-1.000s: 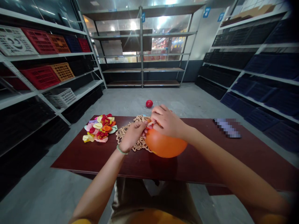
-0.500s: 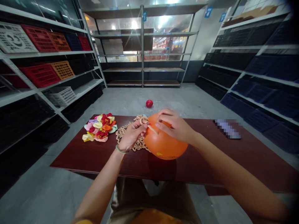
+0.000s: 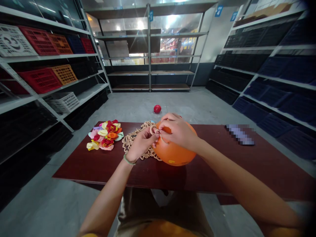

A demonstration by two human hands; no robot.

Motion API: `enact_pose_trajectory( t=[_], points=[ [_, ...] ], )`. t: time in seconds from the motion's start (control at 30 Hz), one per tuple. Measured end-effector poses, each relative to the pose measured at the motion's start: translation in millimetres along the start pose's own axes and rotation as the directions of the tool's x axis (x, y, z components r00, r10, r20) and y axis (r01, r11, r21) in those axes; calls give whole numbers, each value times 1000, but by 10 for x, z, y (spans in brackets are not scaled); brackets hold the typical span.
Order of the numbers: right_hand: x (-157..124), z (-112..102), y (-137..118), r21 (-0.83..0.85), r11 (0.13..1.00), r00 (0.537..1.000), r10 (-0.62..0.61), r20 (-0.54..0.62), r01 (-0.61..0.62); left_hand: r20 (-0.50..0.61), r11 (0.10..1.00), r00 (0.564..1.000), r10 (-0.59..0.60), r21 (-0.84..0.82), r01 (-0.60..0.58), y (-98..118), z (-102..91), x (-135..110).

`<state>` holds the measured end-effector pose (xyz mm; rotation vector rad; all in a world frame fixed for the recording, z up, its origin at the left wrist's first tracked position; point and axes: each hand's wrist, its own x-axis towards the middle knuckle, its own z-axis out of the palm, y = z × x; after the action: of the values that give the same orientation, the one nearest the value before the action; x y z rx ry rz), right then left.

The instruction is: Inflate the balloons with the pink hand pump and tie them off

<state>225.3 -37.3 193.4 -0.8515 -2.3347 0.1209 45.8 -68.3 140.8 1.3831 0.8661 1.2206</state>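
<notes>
The orange balloon (image 3: pixel 176 153) is held over the near half of the dark red table (image 3: pixel 217 171), though whether its underside touches the wood I cannot tell. The step in hand seems to be fine fingerwork on a tan loop (image 3: pixel 154 128) at the balloon's left side, where a thin strand also lies against the skin. The left hand (image 3: pixel 140 143) has thumb and forefinger pinched together, apparently on that loop; the right hand (image 3: pixel 179 131) arches over the balloon's top with fingers bent, tips close to the left thumb, and what they grip is hidden. As I judge it, the next move calls for a steady left pinch and light right fingertips, so that the balloon (taut and shiny as it is) gets no hard squeeze. Just left of the balloon lies a heap of tan coils (image 3: pixel 128 141), and farther left a cluster of limp colourful pieces (image 3: pixel 106 135). Well to its right is a flat pixelated object (image 3: pixel 240 135). Beyond the balloon, a red round thing (image 3: pixel 157 109) sits on the grey floor (image 3: pixel 133 105), with a metal rack (image 3: pixel 149 49) behind; shelves of crates flank it on both sides.
</notes>
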Motion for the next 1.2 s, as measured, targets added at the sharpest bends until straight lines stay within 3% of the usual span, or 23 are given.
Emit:
enact_pose_trajectory(
  t=[0.17, 0.4, 0.6, 0.7, 0.97, 1.2],
  points=[
    [-5, 54, -33, -59, 997, 997, -48, -64, 45, -166, 998, 984, 57, -3, -58, 19, 71, 15],
    [-65, 122, -134, -70, 997, 991, -38, -132, 29, -349, 981, 918, 190, 32, -191, -54, 201, 13],
    [-122, 72, -110, 114, 994, 983, 15, -186, 7, -323, 966, 919, 227, -45, -255, -140, 184, 8],
    [-99, 20, -52, 172, 984, 987, 64, -149, -38, -318, 968, 923, 217, -51, -245, -131, 184, 1],
    [-23, -66, -70, 221, 974, 998, 59, -29, -51, -308, 972, 931, 197, -59, -225, -79, 193, -23],
    [-31, -148, -107, 98, 995, 994, -23, -107, 34, -322, 972, 917, 234, 41, -233, -3, 144, -19]
  ],
)
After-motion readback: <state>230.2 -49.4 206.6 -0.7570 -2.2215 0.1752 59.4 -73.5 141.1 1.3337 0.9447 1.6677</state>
